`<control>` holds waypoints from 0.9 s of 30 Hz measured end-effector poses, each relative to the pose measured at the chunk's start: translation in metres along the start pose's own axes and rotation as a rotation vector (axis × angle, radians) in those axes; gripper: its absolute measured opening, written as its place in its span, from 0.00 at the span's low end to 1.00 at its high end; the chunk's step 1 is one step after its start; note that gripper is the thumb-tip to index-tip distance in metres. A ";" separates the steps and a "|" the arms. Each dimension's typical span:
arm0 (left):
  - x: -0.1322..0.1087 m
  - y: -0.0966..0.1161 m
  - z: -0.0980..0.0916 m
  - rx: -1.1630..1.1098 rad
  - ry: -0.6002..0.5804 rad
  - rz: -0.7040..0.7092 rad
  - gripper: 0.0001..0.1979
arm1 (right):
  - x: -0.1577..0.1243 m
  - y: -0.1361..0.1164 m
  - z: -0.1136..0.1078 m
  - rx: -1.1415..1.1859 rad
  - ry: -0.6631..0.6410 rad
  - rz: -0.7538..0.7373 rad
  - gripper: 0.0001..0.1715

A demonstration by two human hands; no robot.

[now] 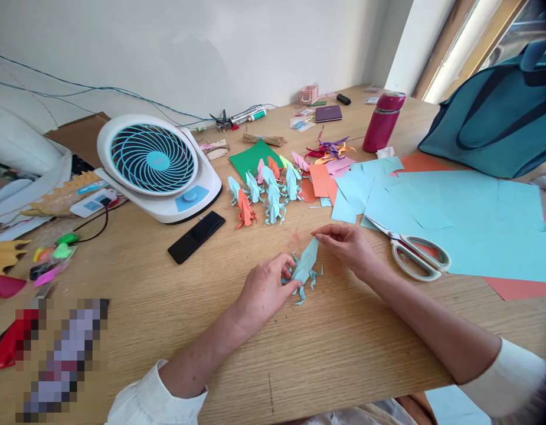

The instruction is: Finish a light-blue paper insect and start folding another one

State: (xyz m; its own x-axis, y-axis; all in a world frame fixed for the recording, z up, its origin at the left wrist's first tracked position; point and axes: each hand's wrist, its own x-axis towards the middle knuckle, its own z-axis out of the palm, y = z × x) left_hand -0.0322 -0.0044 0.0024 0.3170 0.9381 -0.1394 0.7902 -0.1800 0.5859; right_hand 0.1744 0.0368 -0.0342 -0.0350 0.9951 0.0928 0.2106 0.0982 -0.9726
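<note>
One light-blue folded paper figure lies on the tabletop to the right of the black phone and slightly nearer the person. The left hand, on the figure's phone side, has its thumb and fingers grasping the body near the curled paper strips. The right hand, on the side away from the phone, has its fingers pinched on the figure's pointed tip.

Behind the phone and to its right stands a cluster of similar paper figures, mostly light blue, with orange and pink ones among them. A green sheet lies farther back from the phone. A white fan stands just behind the phone. Well to the phone's right, scissors lie by light-blue sheets, with orange paper showing beneath. Farther back on that side of the phone stand a dark pink flask and a teal bag. A pixelated item to the phone's left cannot be made out.
</note>
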 end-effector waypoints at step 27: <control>-0.013 0.012 0.006 0.226 -0.002 0.076 0.11 | -0.016 -0.022 -0.006 -0.536 -0.083 -0.564 0.12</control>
State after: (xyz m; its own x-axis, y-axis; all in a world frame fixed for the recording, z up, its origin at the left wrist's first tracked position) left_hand -0.0237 -0.0204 0.0059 0.3810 0.9188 -0.1028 0.8611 -0.3121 0.4014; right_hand 0.1762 0.0187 -0.0128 -0.3452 0.7905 0.5058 0.5820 0.6032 -0.5454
